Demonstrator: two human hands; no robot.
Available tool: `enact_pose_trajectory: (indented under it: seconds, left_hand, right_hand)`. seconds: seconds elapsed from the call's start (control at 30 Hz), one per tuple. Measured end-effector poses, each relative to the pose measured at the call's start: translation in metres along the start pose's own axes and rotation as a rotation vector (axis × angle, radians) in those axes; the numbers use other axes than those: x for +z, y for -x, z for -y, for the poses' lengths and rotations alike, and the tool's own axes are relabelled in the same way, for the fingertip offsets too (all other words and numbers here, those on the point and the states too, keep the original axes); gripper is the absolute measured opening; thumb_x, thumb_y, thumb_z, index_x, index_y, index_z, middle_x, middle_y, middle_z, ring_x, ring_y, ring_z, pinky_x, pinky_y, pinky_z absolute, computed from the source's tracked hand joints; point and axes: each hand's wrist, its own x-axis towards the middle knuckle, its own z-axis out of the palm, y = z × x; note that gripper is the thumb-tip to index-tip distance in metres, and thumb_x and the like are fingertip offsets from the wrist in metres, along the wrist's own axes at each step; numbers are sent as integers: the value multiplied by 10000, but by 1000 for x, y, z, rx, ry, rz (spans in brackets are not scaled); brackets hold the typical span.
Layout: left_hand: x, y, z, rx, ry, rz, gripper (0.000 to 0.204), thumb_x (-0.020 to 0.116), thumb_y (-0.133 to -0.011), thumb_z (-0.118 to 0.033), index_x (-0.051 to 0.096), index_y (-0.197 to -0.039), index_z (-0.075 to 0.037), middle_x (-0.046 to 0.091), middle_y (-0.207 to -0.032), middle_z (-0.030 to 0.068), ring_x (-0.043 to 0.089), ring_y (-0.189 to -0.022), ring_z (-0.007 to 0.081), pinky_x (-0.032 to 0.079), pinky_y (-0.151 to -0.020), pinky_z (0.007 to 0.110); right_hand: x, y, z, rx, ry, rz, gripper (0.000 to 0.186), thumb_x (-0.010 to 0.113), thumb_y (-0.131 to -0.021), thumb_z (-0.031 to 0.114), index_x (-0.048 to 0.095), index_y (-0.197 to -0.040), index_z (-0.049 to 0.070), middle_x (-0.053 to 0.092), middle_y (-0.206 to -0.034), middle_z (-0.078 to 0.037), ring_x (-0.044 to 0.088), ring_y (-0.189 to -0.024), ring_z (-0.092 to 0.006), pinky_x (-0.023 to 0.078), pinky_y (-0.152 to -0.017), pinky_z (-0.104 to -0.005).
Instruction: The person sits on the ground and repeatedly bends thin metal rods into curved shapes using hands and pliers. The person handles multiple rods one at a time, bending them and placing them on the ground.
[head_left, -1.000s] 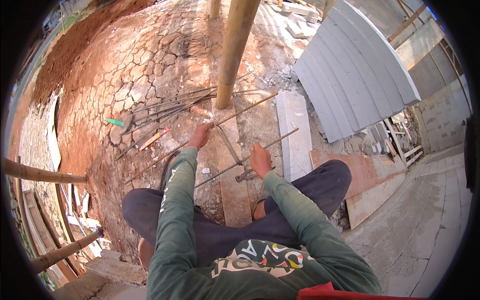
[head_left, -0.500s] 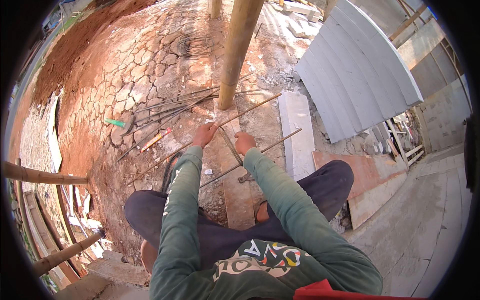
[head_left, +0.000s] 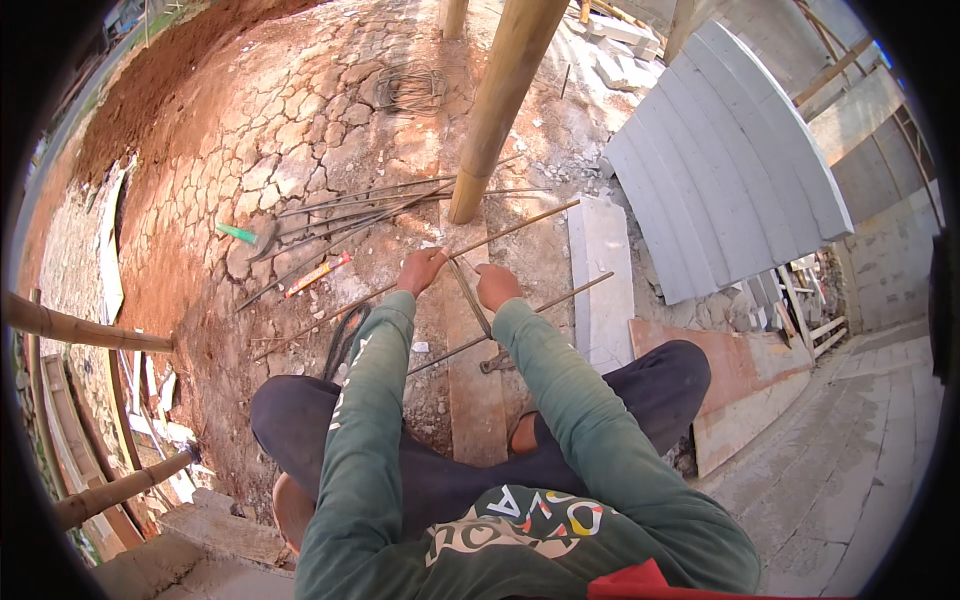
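My left hand (head_left: pixel 422 270) is closed at a long thin steel rod (head_left: pixel 530 224), where a narrow bent steel stirrup (head_left: pixel 470 292) meets it. Just right of the stirrup, my right hand (head_left: pixel 497 287) is closed with its fingertips toward that joint. Whatever it pinches is too small to make out. The stirrup's near end reaches a second steel rod (head_left: pixel 565 297), roughly parallel to the first. Beneath them, a wooden plank (head_left: pixel 478 420) lies between my bent legs. A rusty metal tool (head_left: pixel 495 364) rests at the plank's right edge, partly hidden by my right sleeve.
A bamboo post (head_left: pixel 500 110) rises just beyond my hands. Loose rods (head_left: pixel 350 205), a green-handled tool (head_left: pixel 237 233) and a red-yellow packet (head_left: pixel 318 273) lie left. A coil of wire (head_left: pixel 411 90) is farther off. Grey panels (head_left: pixel 730 170) lean at the right.
The view has shifted slightly, so the scene sits a little lower and farther right. Both hands stay at the joint of rod and stirrup, with only slight finger movement.
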Motion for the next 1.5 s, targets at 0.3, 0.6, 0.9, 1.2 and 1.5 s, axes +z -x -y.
enact_pose_trajectory:
  seconds: [0.3,0.6,0.9,1.2,1.5]
  left_hand:
    - [1,-2,6,68,48,-10,480,541,-920,-419,626,-1218,-52,630,-1176,227,592,-1122,363,451,-959,398]
    - [-6,-1,6,6,192,139,429,535,-920,-295,584,-1282,-71,665,-1104,159,617,-1010,266,466,-899,345]
    - [-33,24,-12,-29,560,286,436,458,-952,-400,588,-1272,-134,526,-833,18,437,-767,136,366,-705,267]
    - [-29,16,-21,-98,550,272,336,511,-920,-415,617,-1095,-149,517,-879,9,440,-776,114,356,-707,259]
    - [-20,2,-7,-3,69,309,472,726,-778,-188,539,-1194,-70,549,-780,43,516,-696,196,433,-649,328]
  right_hand:
    - [20,-15,32,128,-226,15,330,486,-907,311,679,-1069,98,654,-1107,-189,618,-1032,-372,491,-875,-479]
    - [14,-11,37,136,-265,-20,297,489,-892,305,695,-1044,153,668,-1078,-164,625,-1008,-381,490,-885,-477]
    - [11,-10,43,139,-283,-32,267,498,-872,261,697,-940,96,670,-1014,-178,628,-971,-376,492,-830,-480]
    - [29,-16,36,55,-314,-129,238,530,-873,236,686,-930,66,670,-983,-181,630,-951,-373,488,-815,-489]
    - [19,-22,13,-65,-306,-128,252,508,-894,234,680,-926,53,663,-1005,-185,625,-953,-379,491,-824,-480]
